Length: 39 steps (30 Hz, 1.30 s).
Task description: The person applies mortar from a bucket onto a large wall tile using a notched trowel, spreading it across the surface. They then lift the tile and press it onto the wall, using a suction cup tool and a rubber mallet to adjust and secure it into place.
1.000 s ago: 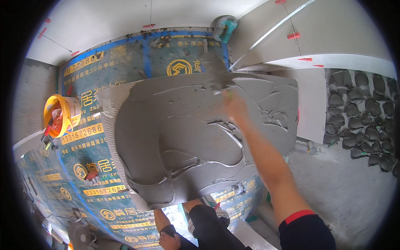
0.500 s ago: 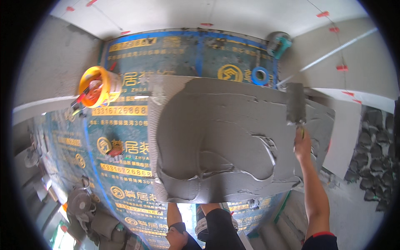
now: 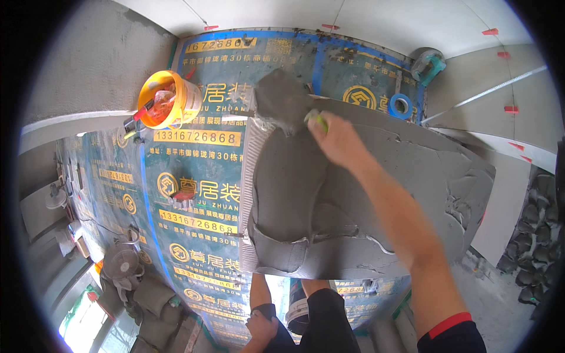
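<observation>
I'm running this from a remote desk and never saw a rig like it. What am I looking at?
No machine here: these are a person's bare hands, seen from the left of two head-worn fisheye cameras looking down, so straight edges bend. The right hand grips a trowel by its green handle, the blade at the far left corner of a mortar-coated slab. The left hand is against the left leg. Beyond the slab are blue tape and, farther left, a yellow bucket.
</observation>
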{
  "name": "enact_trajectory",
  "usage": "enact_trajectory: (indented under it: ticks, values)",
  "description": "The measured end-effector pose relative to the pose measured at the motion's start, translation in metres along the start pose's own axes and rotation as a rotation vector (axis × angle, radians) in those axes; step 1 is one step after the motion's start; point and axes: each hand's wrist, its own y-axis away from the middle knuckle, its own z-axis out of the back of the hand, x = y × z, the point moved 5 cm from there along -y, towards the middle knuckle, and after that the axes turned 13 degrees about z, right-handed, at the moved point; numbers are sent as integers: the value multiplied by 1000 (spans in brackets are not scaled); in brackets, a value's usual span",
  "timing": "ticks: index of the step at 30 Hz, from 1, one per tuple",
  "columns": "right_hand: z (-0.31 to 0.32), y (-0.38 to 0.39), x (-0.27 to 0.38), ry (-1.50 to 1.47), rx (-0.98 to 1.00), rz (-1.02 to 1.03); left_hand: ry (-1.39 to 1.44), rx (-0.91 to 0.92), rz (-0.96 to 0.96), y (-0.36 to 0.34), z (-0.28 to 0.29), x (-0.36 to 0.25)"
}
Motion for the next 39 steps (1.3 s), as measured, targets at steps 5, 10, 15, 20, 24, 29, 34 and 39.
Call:
enact_trajectory:
  ticks: [5, 10, 15, 20, 24, 29, 34, 39]
  values:
    - [54, -22, -68, 59, -171, -175, -12, 0, -15, -4, -4, -2]
    - [135, 78, -156, 333, -533, -243, 39, 31, 29, -9, -16, 8]
    - [166, 259, -220, 365, -704, -389, 121, 165, -12, 6, 28, 4]
    - [151, 331, -229, -160, -754, -783, 84, 154, -18, -6, 15, 16]
    - [95, 285, -179, -388, -576, -871, 37, 88, -19, -23, -21, 32]
    - [46, 180, -124, -346, -101, -644, 25, 65, -32, -21, -19, 25]
    - [9, 68, -40, -217, 190, -451, 67, 74, -11, -17, -23, 28]
    - [9, 29, -14, -8, 397, -318, 99, 113, 8, -14, -32, 23]
